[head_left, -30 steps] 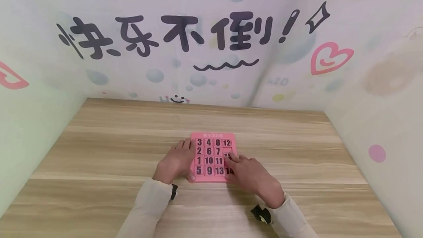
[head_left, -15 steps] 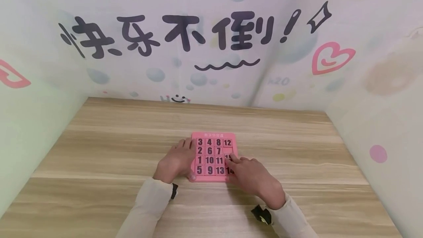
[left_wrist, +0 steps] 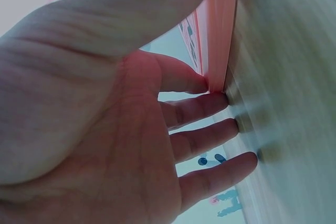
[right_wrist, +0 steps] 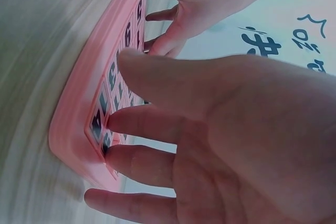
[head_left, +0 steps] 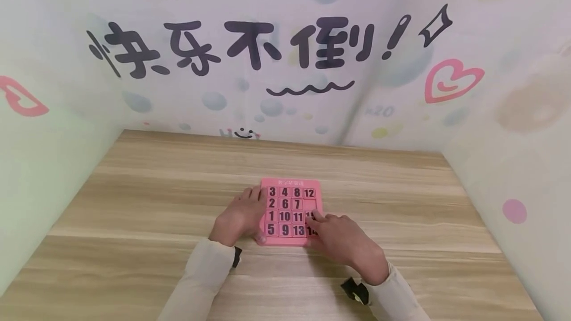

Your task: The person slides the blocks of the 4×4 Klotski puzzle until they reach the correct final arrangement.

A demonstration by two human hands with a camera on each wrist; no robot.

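Note:
A pink number slide puzzle (head_left: 285, 242) lies flat on the wooden table. My left hand (head_left: 241, 216) rests along its left side, thumb at the near corner and fingers spread toward the far end. In the left wrist view the index fingertip meets the puzzle's pink edge (left_wrist: 220, 35). My right hand (head_left: 347, 240) reaches over the right column with extended fingers. Its fingertips touch the 15 tile (head_left: 309, 215) and partly cover it and the 14 tile (head_left: 312, 231). A vacant slot shows right of the 7 tile (head_left: 297, 204), below the 12 tile (head_left: 309, 193).
The wooden table (head_left: 134, 202) runs back to a printed white cloth wall (head_left: 241, 83), with pale side walls left and right. Both sleeves carry dark wrist straps near the front of the table.
The 15 tile has slid toward me into the third row under my right fingers, widening the vacant slot above it. My left hand stays in place on the puzzle's side.

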